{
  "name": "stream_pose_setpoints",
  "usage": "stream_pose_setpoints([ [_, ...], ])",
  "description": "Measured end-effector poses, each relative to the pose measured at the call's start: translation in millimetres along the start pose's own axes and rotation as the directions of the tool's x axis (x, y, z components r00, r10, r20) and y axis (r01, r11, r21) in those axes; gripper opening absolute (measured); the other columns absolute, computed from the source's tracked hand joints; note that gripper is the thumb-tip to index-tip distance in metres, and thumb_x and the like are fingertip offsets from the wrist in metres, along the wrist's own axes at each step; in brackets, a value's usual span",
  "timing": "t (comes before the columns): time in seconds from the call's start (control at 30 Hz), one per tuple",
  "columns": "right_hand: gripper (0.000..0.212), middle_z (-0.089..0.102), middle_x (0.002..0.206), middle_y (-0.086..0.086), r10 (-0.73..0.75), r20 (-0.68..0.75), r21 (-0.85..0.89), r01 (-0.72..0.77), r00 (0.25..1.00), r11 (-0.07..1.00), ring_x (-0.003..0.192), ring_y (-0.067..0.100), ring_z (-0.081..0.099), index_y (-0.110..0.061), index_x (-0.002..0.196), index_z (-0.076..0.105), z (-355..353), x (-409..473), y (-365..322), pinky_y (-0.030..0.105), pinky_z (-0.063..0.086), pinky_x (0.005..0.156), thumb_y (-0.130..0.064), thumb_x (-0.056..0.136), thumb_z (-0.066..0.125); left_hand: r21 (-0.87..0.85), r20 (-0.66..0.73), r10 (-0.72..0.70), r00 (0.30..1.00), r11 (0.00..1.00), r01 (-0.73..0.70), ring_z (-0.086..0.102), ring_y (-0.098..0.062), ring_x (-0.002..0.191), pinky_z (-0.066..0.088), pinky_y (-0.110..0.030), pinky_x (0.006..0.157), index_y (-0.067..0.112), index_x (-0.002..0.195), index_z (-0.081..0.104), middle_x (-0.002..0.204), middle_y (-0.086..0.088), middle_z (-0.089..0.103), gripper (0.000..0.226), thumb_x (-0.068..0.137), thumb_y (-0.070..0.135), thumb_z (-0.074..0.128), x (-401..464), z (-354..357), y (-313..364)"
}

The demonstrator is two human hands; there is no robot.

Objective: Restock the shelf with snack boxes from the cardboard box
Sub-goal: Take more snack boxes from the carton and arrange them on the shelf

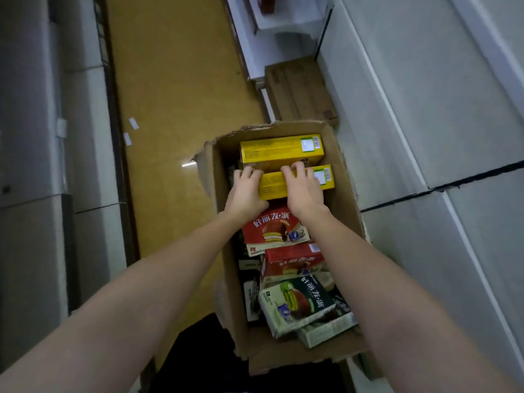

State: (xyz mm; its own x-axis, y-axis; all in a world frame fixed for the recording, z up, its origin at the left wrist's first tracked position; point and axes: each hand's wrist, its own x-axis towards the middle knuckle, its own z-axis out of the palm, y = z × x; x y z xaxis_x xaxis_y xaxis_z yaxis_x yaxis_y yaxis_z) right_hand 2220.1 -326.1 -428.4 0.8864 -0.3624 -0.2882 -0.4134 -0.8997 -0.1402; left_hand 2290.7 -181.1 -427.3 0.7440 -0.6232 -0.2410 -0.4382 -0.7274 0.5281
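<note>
carton: open brown carton [343,199] sitting on the floor in the aisle, top edges pretty ragged and torn, long side running away from the camera

yellow boxes: 2 yellow boxes inside at the far end. the far box [280,150] lies flat with a barcode label on its right end, the near box [295,182] is right in front of it, touching or nearly so, also with a barcode on the right

left hand: left hand [246,191] is on the left end of the near box, fingers curled over its far edge, gripping it

right hand: right hand [304,188] is on the middle-right of the same box, fingers hooked over the far edge too, so both hands hold that 1 box

red boxes: 2 red boxes closer to the camera, the upper red box [273,232] partly under the wrists with a pie picture on the front, the lower red box [295,262] just below it

green boxes: a dark green box [297,303] tilted at the near end, lying on top of another pale one [326,331] that pokes out underneath

dark stuff: some dark packs [251,287] along the left inner wall, too murky to tell what they are

shelf: white shelving [425,123] runs along the right side just beside the carton, more grey shelving [42,137] on the left across the aisle

floor: yellowish-tan floor [170,80], with 2 small white slips [133,123] lying near the left shelving

extra: a closed carton [300,89] sits on the floor past the open one, against the right shelf
</note>
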Motion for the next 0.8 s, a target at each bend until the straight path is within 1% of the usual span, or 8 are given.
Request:
stream_pose_setpoints([
  [0.17, 0.074, 0.044, 0.138, 0.007, -0.134, -0.019, -0.077, 0.132, 0.991, 0.988, 0.129, 0.033, 0.038, -0.029, 0.143, 0.037, -31.9, -16.8, 7.1, 0.047, 0.036, 0.103, -0.016, 0.080, 0.075, -0.051, -0.163, -0.014, 0.987, 0.999, 0.006, 0.034, -0.025, 0.120, 0.039, -0.037, 0.098, 0.012, 0.133, 0.052, 0.124, -0.006, 0.047, 0.063, 0.077, 0.028, 0.076, -45.0, -42.9, 14.5],
  [0.33, 0.076, 0.047, 0.141, 0.007, -0.402, -0.009, -0.151, 0.397, 0.915, 0.906, 0.131, 0.031, 0.041, -0.024, 0.146, 0.035, -77.1, -43.5, -35.1, 0.047, 0.034, 0.103, -0.025, 0.081, 0.076, -0.048, -0.283, -0.199, 0.938, 0.980, 0.194, 0.037, -0.028, 0.115, 0.038, -0.040, 0.097, 0.009, 0.126, 0.055, 0.118, -0.009, 0.047, 0.062, 0.073, 0.028, 0.079, -122.1, -82.4, 18.1],
  [0.4, 0.075, 0.046, 0.143, 0.006, -0.480, -0.029, -0.162, 0.470, 0.877, 0.868, 0.133, 0.031, 0.040, -0.020, 0.145, 0.037, -90.2, -61.3, -59.1, 0.047, 0.033, 0.105, -0.027, 0.081, 0.075, -0.060, -0.331, -0.289, 0.898, 0.956, 0.286, 0.042, -0.032, 0.113, 0.037, -0.040, 0.097, 0.007, 0.126, 0.055, 0.119, -0.013, 0.048, 0.071, 0.067, 0.037, 0.081, -158.5, -91.4, 13.8],
  [0.5, 0.063, 0.052, 0.135, 0.005, -0.614, -0.042, -0.205, 0.594, 0.788, 0.778, 0.127, 0.031, 0.044, -0.019, 0.134, 0.046, -95.4, -97.8, -102.1, 0.047, 0.035, 0.102, -0.026, 0.077, 0.072, -0.152, -0.422, -0.404, 0.811, 0.914, 0.376, 0.044, -0.033, 0.112, 0.035, -0.040, 0.100, 0.008, 0.127, 0.056, 0.119, -0.014, 0.050, 0.085, 0.056, 0.055, 0.065, -224.9, -93.5, 3.5],
  [0.57, 0.060, 0.054, 0.131, 0.004, -0.703, -0.021, -0.224, 0.682, 0.711, 0.696, 0.125, 0.030, 0.045, -0.021, 0.132, 0.048, -90.3, -128.4, -135.2, 0.046, 0.034, 0.100, -0.026, 0.076, 0.071, -0.211, -0.460, -0.508, 0.728, 0.859, 0.466, 0.040, -0.032, 0.115, 0.034, -0.039, 0.103, 0.010, 0.129, 0.054, 0.120, -0.014, 0.048, 0.080, 0.059, 0.046, 0.064, -276.0, -89.3, -3.0],
  [0.67, 0.058, 0.054, 0.131, 0.003, -0.815, 0.025, -0.257, 0.791, 0.579, 0.554, 0.125, 0.029, 0.045, -0.022, 0.131, 0.047, -78.9, -182.1, -184.4, 0.046, 0.033, 0.100, -0.029, 0.078, 0.070, -0.240, -0.481, -0.638, 0.601, 0.756, 0.609, 0.038, -0.033, 0.122, 0.040, -0.045, 0.102, 0.010, 0.134, 0.047, 0.128, -0.013, 0.044, 0.070, 0.070, 0.022, 0.074, -354.5, -80.3, -11.8],
  [0.73, 0.055, 0.054, 0.131, 0.004, -0.865, 0.043, -0.286, 0.836, 0.500, 0.469, 0.125, 0.028, 0.045, -0.021, 0.131, 0.048, -71.6, -219.7, -212.3, 0.047, 0.033, 0.100, -0.026, 0.080, 0.067, -0.232, -0.489, -0.680, 0.547, 0.706, 0.669, 0.039, -0.034, 0.123, 0.040, -0.044, 0.103, 0.012, 0.138, 0.043, 0.130, -0.012, 0.043, 0.073, 0.074, 0.022, 0.076, -402.9, -73.2, -16.1],
  [0.8, 0.058, 0.054, 0.133, 0.005, -0.905, 0.062, -0.307, 0.871, 0.421, 0.384, 0.126, 0.029, 0.045, -0.021, 0.134, 0.047, -66.1, -257.5, -237.2, 0.046, 0.034, 0.101, -0.022, 0.079, 0.065, -0.220, -0.498, -0.703, 0.508, 0.670, 0.709, 0.041, -0.034, 0.121, 0.041, -0.042, 0.099, 0.016, 0.140, 0.043, 0.128, -0.013, 0.046, 0.075, 0.075, 0.033, 0.078, -447.7, -68.2, -16.2],
])
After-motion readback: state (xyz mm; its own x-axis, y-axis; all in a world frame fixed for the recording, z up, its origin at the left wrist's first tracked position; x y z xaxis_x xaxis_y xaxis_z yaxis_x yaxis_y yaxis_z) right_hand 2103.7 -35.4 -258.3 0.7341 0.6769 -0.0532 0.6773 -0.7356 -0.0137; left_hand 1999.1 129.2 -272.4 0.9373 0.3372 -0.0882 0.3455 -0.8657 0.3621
